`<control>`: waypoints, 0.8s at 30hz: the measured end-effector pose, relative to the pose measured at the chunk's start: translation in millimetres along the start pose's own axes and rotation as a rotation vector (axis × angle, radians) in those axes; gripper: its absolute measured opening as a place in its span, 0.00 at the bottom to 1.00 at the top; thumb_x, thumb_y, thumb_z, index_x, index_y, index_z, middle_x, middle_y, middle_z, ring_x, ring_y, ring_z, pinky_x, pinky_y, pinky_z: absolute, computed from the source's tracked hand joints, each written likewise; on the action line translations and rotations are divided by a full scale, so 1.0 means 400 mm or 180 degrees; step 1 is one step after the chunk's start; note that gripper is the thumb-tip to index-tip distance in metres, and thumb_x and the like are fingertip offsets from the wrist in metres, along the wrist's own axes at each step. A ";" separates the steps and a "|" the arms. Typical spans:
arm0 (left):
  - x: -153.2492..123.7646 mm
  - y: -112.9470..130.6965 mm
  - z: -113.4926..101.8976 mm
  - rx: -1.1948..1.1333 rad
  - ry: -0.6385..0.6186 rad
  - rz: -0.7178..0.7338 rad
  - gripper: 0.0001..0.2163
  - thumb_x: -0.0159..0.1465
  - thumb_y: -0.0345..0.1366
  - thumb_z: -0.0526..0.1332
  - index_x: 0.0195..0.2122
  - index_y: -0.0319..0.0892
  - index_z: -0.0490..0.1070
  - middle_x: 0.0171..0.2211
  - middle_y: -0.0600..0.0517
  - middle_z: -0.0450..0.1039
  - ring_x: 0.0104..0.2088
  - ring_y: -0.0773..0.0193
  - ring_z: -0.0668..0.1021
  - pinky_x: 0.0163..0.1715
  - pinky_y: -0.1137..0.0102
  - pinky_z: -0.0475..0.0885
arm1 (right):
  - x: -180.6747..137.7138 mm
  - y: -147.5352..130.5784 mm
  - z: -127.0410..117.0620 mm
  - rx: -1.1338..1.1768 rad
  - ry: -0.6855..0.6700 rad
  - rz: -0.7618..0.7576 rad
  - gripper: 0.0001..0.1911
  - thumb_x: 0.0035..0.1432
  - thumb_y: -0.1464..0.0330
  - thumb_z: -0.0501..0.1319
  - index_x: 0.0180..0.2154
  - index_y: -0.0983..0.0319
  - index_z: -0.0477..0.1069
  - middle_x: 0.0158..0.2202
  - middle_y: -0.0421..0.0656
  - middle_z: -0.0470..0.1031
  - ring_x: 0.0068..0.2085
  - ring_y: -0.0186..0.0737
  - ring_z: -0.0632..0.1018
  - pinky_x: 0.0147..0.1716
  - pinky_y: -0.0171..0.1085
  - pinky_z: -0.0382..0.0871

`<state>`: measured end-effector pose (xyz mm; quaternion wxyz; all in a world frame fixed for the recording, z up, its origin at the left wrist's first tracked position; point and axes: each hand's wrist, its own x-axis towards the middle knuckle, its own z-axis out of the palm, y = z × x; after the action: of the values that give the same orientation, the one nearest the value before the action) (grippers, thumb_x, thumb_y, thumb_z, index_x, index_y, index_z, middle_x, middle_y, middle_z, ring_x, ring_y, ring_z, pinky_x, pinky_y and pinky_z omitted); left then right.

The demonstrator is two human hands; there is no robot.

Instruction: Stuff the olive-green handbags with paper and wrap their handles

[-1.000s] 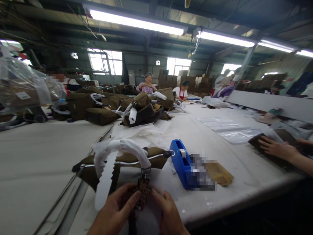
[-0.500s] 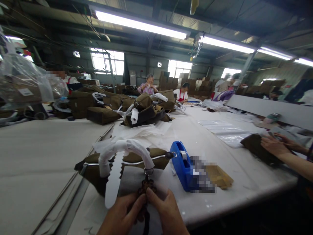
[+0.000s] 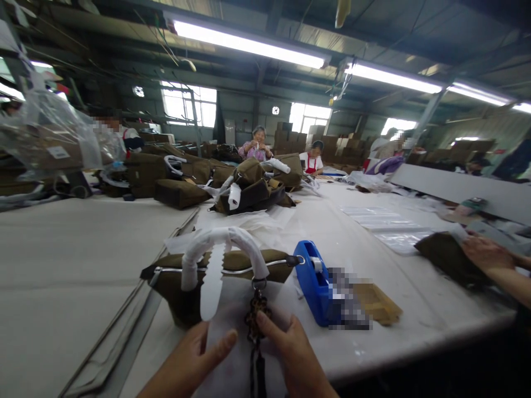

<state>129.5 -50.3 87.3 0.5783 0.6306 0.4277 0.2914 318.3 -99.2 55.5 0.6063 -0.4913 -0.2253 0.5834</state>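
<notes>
An olive-brown handbag [image 3: 174, 301] with a silver zip lies in front of me, its arched handle [image 3: 244, 243] wrapped in white. A white strip with notched edges [image 3: 213, 284] hangs from the handle. A dark flower-shaped bag charm [image 3: 254, 326] with black straps hangs from a ring below the handle, over a sheet of thin white paper [image 3: 230, 307]. My right hand [image 3: 296, 351] presses its thumb on the charm, its fingers behind. My left hand [image 3: 199, 354] grips the paper's left side, thumb in front and apart from the charm; its other fingers are mostly hidden.
Right of the bag stands a blue tape dispenser [image 3: 311, 282], beside a brown paper piece [image 3: 377, 304]. Several similar bags [image 3: 249, 188] are piled further back. Clear plastic bags [image 3: 385, 226] lie to the right, where a co-worker's hands [image 3: 489, 254] touch another bag.
My left hand has come away from the charm, moving left and down onto the paper. My right thumb stays on the charm, which now shows more fully. The view has shifted slightly.
</notes>
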 end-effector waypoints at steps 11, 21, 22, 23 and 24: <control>0.007 -0.013 0.110 -0.0013 0.0736 0.0239 0.21 0.60 0.52 0.66 0.44 0.39 0.82 0.41 0.45 0.84 0.46 0.46 0.83 0.48 0.63 0.78 | 0.004 0.010 -0.009 -0.0547 0.0226 -0.0220 0.36 0.43 0.50 0.77 0.47 0.68 0.79 0.44 0.51 0.83 0.50 0.57 0.80 0.52 0.49 0.74; 0.012 -0.016 0.071 0.0224 0.0685 0.0152 0.18 0.61 0.51 0.64 0.39 0.41 0.82 0.37 0.49 0.84 0.45 0.47 0.83 0.44 0.66 0.80 | 0.008 0.031 -0.073 0.0570 -0.0323 -0.0019 0.26 0.49 0.48 0.72 0.41 0.61 0.80 0.37 0.49 0.82 0.37 0.46 0.81 0.31 0.36 0.73; 0.012 -0.018 0.071 0.0279 0.0664 0.0174 0.18 0.61 0.51 0.64 0.40 0.41 0.82 0.38 0.49 0.84 0.45 0.48 0.83 0.44 0.66 0.80 | 0.011 0.037 -0.067 0.0497 -0.0356 -0.0061 0.24 0.49 0.50 0.73 0.41 0.61 0.80 0.35 0.48 0.81 0.35 0.44 0.80 0.32 0.36 0.72; 0.012 -0.020 0.073 0.0329 0.0660 0.0189 0.18 0.61 0.52 0.64 0.40 0.42 0.82 0.38 0.49 0.84 0.45 0.48 0.83 0.44 0.66 0.80 | 0.013 0.043 -0.061 0.0387 -0.0420 -0.0112 0.24 0.49 0.52 0.74 0.41 0.61 0.80 0.34 0.47 0.81 0.33 0.42 0.79 0.32 0.36 0.72; 0.011 -0.019 0.075 0.0357 0.0676 0.0202 0.18 0.61 0.52 0.64 0.39 0.42 0.82 0.37 0.49 0.84 0.44 0.48 0.83 0.43 0.67 0.80 | 0.016 0.046 -0.054 0.0259 -0.0472 -0.0181 0.24 0.50 0.51 0.74 0.41 0.62 0.80 0.32 0.45 0.80 0.30 0.40 0.78 0.31 0.35 0.72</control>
<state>155.7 -61.3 74.3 0.4840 0.6408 0.4821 0.3503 329.1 -103.6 28.7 0.6237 -0.4151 -0.2596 0.6093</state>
